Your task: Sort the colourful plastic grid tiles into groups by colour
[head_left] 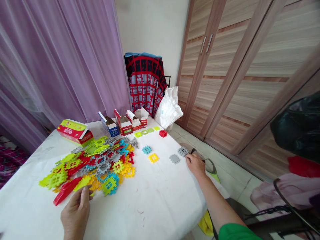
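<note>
With fingertips point(189, 158) of right hand point(197, 165) against a gray piece point(183, 151) at right, left hand point(77, 207) bent by the near-left heap point(103, 166), can't tell either grip; seemingly few pieces point(174, 159) laid out, most left heaped.

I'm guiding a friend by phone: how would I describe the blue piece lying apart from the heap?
On the white table, find the big colourful heap. To its right lies a small blue piece, just beyond a yellow piece; it is the only blue one apart from the heap.
</note>
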Motion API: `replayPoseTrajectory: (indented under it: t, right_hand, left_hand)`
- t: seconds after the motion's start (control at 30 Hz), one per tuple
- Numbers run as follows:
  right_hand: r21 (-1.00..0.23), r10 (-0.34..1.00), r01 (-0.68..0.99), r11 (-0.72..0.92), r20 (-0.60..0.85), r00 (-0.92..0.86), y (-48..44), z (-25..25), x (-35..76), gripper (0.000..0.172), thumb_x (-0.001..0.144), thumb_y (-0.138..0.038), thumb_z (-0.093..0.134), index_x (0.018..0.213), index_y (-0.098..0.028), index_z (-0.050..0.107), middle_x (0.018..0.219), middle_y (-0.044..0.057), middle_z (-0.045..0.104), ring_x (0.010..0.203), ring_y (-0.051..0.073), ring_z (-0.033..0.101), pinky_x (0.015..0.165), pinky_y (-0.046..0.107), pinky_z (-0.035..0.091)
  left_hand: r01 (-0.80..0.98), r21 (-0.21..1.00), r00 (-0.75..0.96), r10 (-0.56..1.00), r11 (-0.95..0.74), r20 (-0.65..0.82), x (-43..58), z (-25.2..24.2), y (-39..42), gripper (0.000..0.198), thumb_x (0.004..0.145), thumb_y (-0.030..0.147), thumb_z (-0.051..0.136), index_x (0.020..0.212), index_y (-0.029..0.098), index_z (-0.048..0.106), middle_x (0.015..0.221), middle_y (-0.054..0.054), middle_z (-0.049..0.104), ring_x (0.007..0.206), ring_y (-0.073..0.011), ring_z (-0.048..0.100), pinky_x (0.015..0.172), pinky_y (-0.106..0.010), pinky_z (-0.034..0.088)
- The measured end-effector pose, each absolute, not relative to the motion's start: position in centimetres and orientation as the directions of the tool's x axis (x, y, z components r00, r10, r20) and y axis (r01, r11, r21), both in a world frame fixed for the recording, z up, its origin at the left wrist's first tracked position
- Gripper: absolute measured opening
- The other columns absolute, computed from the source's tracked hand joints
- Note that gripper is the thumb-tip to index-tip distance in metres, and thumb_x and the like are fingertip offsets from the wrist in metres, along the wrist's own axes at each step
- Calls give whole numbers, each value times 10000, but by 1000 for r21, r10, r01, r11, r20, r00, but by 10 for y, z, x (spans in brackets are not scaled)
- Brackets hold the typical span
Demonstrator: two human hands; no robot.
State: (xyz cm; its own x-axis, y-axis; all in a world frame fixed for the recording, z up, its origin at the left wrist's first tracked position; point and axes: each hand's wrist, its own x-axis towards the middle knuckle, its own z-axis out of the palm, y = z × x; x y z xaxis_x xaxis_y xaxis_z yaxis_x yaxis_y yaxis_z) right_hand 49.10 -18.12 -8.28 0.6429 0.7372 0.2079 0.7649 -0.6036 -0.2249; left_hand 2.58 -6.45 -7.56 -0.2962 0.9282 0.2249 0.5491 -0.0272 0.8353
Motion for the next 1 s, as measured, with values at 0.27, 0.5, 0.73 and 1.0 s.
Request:
replayPoseTrajectory:
  t: [0.27,0.5,0.73,1.0]
  right_hand:
    - [-305,690,731,-610,248,679,-183,-85,488,246,877,-222,467,941,-199,704,992,66,650,893,196,571,744,272,379]
    - [-435,848,875,-215,361,388,-144,-68,425,257,872,-226,466,1004,-227,687,1042,53,655,1027,200,559,925,280,393]
    - [-310,970,941,-134,151,188,-49,-50,376,384,823,-288,582,1204,-324,618,1245,29,568,1060,183,560,897,251,398]
    - [-268,981,950,-159,65,183,-14,-59,369,268,815,-289,605,1064,-318,697,1145,20,621,1004,178,562,876,241,391]
  left_hand:
    - [577,816,-294,925,-30,242,28,-72,-66,399,715,535,492,833,211,691,684,-18,705,655,-221,684,669,-328,547]
    - [547,836,-268,937,-43,223,29,-77,-63,444,686,575,511,821,195,695,657,-26,712,613,-215,678,646,-323,555]
    - [529,848,-297,932,-20,207,29,-74,-65,455,679,579,511,828,190,693,629,-21,708,598,-212,680,642,-322,568]
    - [473,881,-302,943,20,140,29,-77,-60,486,647,616,526,810,186,682,619,-22,692,586,-205,659,626,-317,560]
